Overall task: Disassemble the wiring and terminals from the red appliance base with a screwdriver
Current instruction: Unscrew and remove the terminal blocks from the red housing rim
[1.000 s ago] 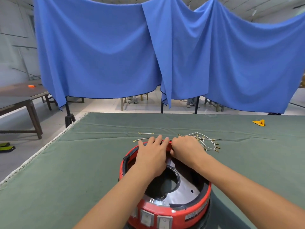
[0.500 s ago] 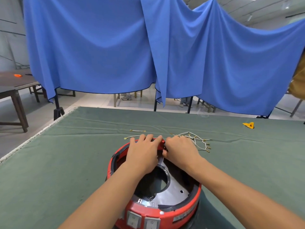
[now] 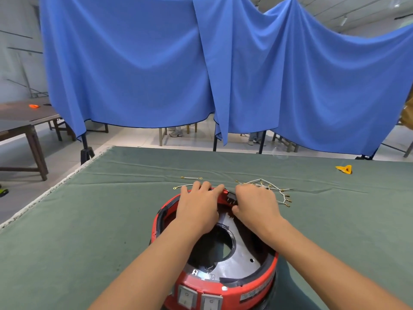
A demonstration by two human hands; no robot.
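My left hand (image 3: 197, 208) presses flat on the far rim of the base (image 3: 245, 285), my right hand (image 3: 257, 203) pinches the black part (image 3: 231, 196); I should pull it gently, keeping the base steady.

even, bright indoor light from ceiling fixtures (image 3: 344, 20) at upper right; shadows on the green table cloth (image 3: 89, 220) are soft and faint. a small glare spot sits on the metal plate (image 3: 241, 265) inside the red base (image 3: 252, 285). wide-angle bending curves the blue curtain (image 3: 134, 63) and table edges; distant detail is slightly soft.
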